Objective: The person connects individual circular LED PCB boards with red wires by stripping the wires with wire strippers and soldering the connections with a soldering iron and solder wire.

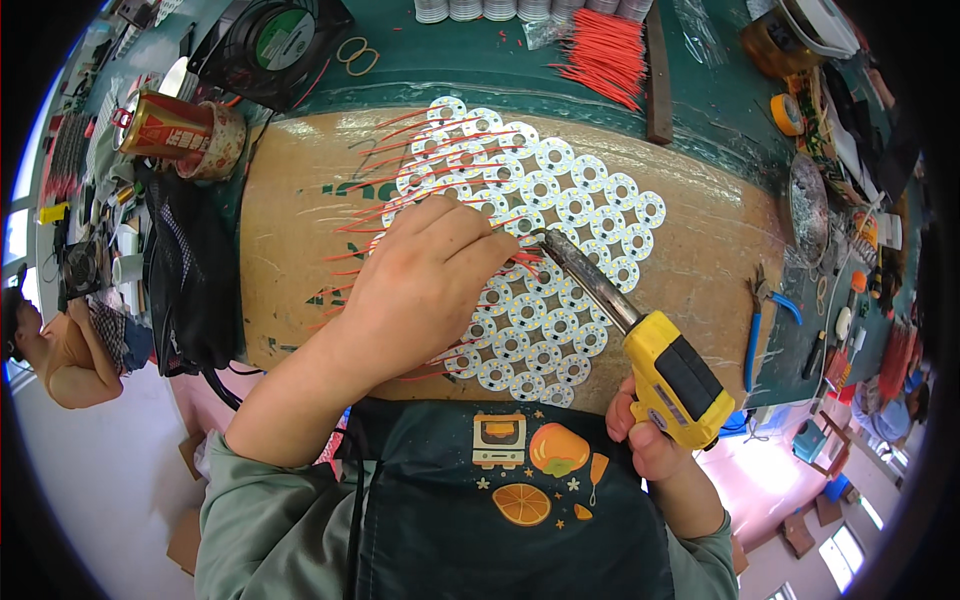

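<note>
A panel of round white ring-shaped LED boards (540,188) lies on a brown cardboard sheet (290,210). Thin red wires (400,212) stick out to the left from many of the boards. My left hand (425,270) reaches over the panel's middle, its fingers closed on a few short red wires whose ends show by the fingertips. In my right hand (648,430) is a yellow and black soldering iron (675,380), gripped by its handle. The iron's dark tip points up and left and meets the boards close to my left fingertips; exact contact is too small to tell.
A bundle of red wires (605,55) lies beyond the panel, beside a dark bar (658,85). Blue-handled pliers (755,330) rest at the right. A fan (270,45) and a red-gold can (165,125) stand far left. Another person (75,345) sits at the left edge.
</note>
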Tool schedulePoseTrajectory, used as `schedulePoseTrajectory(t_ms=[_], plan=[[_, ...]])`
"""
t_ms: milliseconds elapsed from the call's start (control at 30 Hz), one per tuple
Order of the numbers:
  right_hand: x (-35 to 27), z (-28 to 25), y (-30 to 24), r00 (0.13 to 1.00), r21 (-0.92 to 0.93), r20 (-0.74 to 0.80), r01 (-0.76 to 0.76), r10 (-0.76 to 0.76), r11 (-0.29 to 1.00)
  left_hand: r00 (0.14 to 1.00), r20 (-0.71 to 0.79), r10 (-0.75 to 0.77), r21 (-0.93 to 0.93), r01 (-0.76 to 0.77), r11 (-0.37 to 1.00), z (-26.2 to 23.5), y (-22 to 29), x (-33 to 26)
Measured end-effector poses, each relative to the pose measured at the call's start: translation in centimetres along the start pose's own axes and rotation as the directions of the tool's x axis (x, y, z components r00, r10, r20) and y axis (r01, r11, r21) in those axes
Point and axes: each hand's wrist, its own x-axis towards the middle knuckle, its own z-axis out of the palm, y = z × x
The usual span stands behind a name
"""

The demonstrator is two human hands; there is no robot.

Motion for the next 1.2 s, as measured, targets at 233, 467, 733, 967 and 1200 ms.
schedulePoseTrajectory(t_ms=[233,467,733,967,1200], plan=[[-0.2,0.1,-0.2,0.999,0.027,-0.012,-0.041,0.041,0.999,1.0,-0.005,0.0,0.007,0.0,1.0,0.0,0.1,0.0],[0.2,1.0,-1.3,0.988,0.228,-0.117,-0.076,0.105,0.971,1.0,0.014,-0.005,0.01,0.005,1.0,-0.2,0.1,0.1],[1.4,0.2,-2.2,0.982,0.195,-0.186,0.019,0.018,0.981,0.999,0.029,-0.038,0.088,0.036,0.996,-1.7,0.4,2.0],[3.4,0.2,-2.5,0.982,0.127,-0.187,0.047,-0.023,0.991,0.999,0.007,-0.048,0.15,0.046,0.988,-0.4,-0.4,3.9],[3.1,-0.1,-1.3,0.986,-0.029,-0.162,-0.036,0.031,0.999,0.998,0.013,-0.062,0.152,0.06,0.987,0.3,-1.0,3.5]])
